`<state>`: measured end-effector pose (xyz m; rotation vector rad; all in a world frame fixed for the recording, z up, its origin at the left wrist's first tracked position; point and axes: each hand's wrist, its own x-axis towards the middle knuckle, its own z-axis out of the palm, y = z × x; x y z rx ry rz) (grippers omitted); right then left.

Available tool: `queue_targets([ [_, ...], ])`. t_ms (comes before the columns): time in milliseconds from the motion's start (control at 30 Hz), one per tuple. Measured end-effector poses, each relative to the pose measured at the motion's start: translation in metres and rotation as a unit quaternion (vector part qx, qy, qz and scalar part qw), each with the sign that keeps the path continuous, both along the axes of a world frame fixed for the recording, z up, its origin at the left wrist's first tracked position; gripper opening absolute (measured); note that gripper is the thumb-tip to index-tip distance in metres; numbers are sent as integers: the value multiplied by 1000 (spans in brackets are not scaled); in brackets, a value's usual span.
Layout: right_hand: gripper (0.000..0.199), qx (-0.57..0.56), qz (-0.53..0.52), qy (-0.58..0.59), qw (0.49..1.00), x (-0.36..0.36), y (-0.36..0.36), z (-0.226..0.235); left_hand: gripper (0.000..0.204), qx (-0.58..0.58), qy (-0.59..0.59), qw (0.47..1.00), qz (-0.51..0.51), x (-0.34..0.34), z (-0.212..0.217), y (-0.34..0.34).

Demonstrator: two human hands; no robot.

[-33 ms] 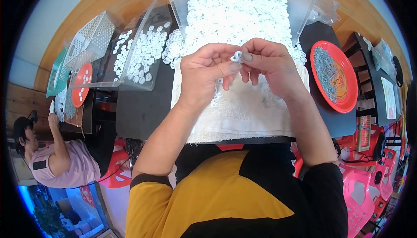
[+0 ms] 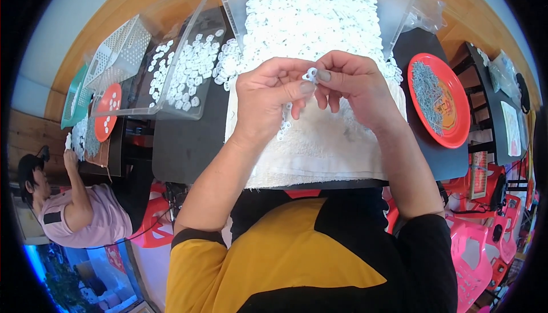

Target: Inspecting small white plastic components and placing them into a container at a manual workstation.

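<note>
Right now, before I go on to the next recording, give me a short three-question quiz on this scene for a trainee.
1. True or false: both hands pinch one small white ring between their fingertips.
2. What lies on the red plate by the right hand?
A. white rings
B. a heap of small grey metal bits
C. nothing
3. Fill in: the left hand is held above a white ____ spread on the dark table.

Key:
1. True.
2. B.
3. Towel; behind it, a big heap of white rings fills a clear bin.
</note>
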<state>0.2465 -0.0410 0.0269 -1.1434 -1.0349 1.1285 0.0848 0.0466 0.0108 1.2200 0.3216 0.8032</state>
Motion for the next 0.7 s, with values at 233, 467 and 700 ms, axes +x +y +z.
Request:
queue_targets([
  [233,16,-8,-1,3,1000,0,1,1,29,7,-11,1000,0,2,0,-1],
  [467,17,-26,27,62,997,-2,-2,2,26,37,-33,998,-25,0,-3,-1],
  [700,18,-14,7,80,997,-7,-4,3,30,138,-27,990,17,0,6,-11],
])
